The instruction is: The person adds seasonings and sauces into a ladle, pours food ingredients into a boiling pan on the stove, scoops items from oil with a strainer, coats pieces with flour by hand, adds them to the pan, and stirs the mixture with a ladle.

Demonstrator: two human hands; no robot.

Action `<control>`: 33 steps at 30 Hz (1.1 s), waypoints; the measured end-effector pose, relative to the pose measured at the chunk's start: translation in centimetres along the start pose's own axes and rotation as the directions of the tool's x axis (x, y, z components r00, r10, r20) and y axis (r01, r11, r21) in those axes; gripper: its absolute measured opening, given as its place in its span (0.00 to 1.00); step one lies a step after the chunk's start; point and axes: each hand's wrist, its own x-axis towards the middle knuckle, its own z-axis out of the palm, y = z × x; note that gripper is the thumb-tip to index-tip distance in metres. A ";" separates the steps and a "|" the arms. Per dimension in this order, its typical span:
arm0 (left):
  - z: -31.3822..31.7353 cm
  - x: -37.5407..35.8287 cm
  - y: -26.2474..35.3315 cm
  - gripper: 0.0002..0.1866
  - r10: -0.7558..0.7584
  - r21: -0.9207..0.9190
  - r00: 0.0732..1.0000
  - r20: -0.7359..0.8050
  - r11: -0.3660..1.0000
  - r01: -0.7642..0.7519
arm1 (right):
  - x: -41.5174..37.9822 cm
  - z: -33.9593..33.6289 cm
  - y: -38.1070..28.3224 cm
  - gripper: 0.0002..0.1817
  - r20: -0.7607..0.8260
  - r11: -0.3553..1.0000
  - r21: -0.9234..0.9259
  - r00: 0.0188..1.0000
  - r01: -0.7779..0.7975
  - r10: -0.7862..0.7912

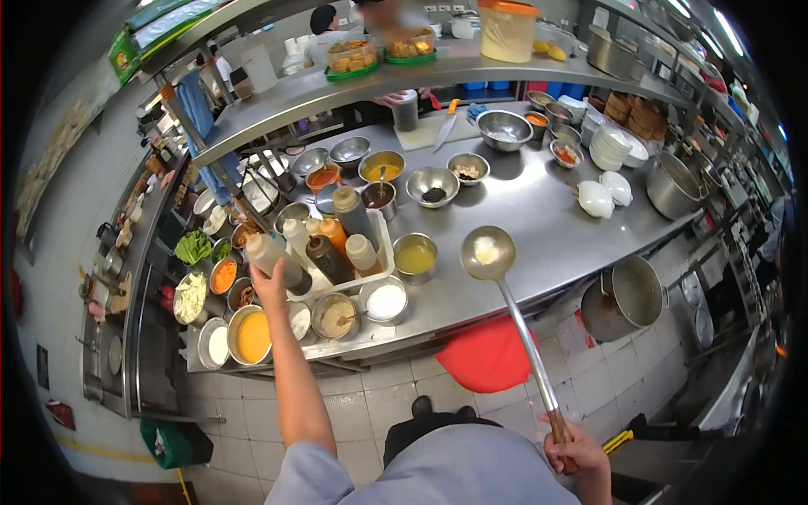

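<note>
My left hand (pixel 269 295) reaches to the seasonings, fingers closed round a translucent squeeze bottle (pixel 275 255) that leans at the left end of a white tray (pixel 385 231). In that tray stand an orange bottle (pixel 333 234), a dark brown bottle (pixel 328 258) and several pale ones. My right hand (pixel 577 448) grips the wooden handle of a long metal ladle (pixel 523 332). The ladle's bowl is over the front part of the steel counter and holds a small pale heap (pixel 486 250). Close to my left hand sits a pot of orange liquid (pixel 252 335).
Bowls of white powder (pixel 385 301) and tan powder (pixel 335 316) line the counter's front edge. A knife (pixel 447 124) lies on a cutting board at the back. A shelf (pixel 471 77) spans overhead. A large pot (pixel 623 299) and red stool (pixel 488 353) stand below. People work beyond.
</note>
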 end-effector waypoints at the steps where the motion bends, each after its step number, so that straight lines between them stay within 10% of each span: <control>1: 0.3 -0.2 2.6 0.27 -0.017 -0.024 0.993 0.117 1.000 0.019 | 0.0 0.3 -0.3 0.36 -0.013 1.000 0.016 1.000 0.001 -0.001; 5: 3.1 -1.6 7.8 0.25 -0.273 0.156 0.803 0.530 0.962 0.224 | 0.6 0.6 -1.5 0.38 0.062 0.998 -0.063 0.998 0.025 -0.021; 8: 6.4 -3.8 6.7 0.33 -0.481 0.350 0.443 0.757 0.870 0.348 | 0.9 1.0 -2.0 0.37 0.049 0.992 -0.125 0.999 -0.007 0.013; 13: 12.2 -8.2 5.6 0.34 -0.556 0.554 0.048 0.830 0.810 -0.195 | 0.9 1.2 -2.1 0.33 0.008 0.949 -0.311 0.998 -0.050 0.055; 19: 15.3 -8.7 10.6 0.37 -0.775 0.729 -0.001 0.632 0.595 -0.339 | 0.4 0.8 -2.1 0.36 -0.006 0.938 -0.328 0.993 -0.112 0.117; 29: 12.9 -10.6 8.6 0.43 -0.726 0.697 0.048 0.686 0.637 -0.329 | 0.1 -0.8 -2.5 0.34 0.036 0.968 -0.221 0.991 -0.114 0.125; 33: 11.0 -11.5 8.5 0.41 -0.612 0.656 0.246 0.752 0.733 -0.180 | 0.3 -1.9 -3.1 0.32 0.138 0.987 -0.133 0.984 -0.091 0.109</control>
